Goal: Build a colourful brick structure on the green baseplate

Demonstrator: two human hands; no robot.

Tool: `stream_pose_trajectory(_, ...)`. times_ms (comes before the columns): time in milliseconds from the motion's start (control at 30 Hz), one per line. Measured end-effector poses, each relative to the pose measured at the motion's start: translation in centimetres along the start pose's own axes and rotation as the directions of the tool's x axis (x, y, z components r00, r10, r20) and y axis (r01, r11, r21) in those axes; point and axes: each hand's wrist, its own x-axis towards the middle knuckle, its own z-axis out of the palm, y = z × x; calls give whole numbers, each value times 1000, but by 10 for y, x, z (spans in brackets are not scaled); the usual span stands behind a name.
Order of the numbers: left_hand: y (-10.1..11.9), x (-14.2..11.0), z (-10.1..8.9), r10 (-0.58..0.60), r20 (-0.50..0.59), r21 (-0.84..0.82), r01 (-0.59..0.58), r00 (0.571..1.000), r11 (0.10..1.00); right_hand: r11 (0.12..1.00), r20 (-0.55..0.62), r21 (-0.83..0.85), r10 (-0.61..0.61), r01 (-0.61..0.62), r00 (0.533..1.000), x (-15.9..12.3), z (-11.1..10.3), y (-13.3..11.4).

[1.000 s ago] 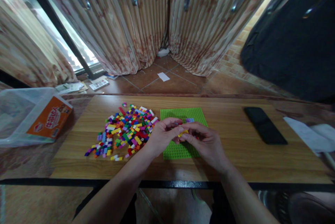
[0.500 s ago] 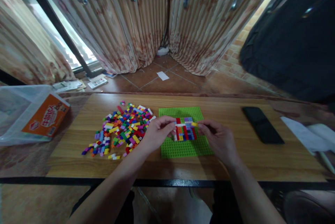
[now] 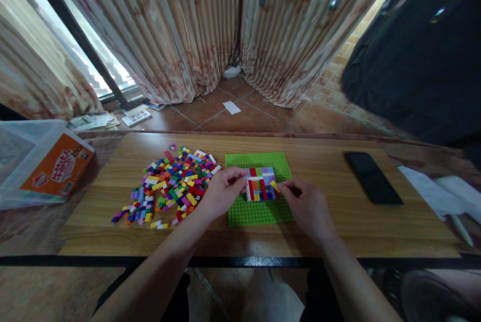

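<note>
A green studded baseplate (image 3: 259, 214) lies on the wooden table. Near its middle, a rectangular patch of toy bricks (image 3: 264, 189) carries red, white, orange, blue and lilac pieces. My right hand (image 3: 308, 206) pinches a yellow brick (image 3: 274, 186) between thumb and forefinger, tilted over the patch's right side. At the patch's left edge is my left hand (image 3: 221, 191), its thumb and fingers drawn together. Whether those fingertips hold a small piece or just touch the patch is hidden. Left of the baseplate spreads a pile of loose bricks (image 3: 176, 181) in many colours.
A clear plastic box (image 3: 33, 131) with an orange label stands beyond the table's left end. To the right lies a black phone (image 3: 373, 177), with white paper (image 3: 428, 189) past it. Curtains (image 3: 195, 36) hang behind the table (image 3: 323, 154).
The yellow brick in my right hand has turned from nearly level to slanted and shifted slightly left and down over the patch. My left hand stays at the patch's left edge. The view has shifted slightly.
</note>
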Motion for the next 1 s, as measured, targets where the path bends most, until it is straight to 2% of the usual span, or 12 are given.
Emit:
stream_pose_trajectory(267,-1,0,0,37,13,36,-38,999,999,996,11,-24,-84,84,996,-1,4,0)
stream_pose_trajectory(600,-2,0,1,33,32,29,-34,999,999,941,-3,-152,-307,303,952,-4,9,1)
stream_pose_trajectory(867,-6,0,2,33,32,13,-34,999,999,950,-26,-87,-303,300,953,-3,11,0)
stream_pose_trajectory(1000,-5,0,1,33,34,27,-34,999,999,966,-11,-34,-256,256,967,-2,9,1)
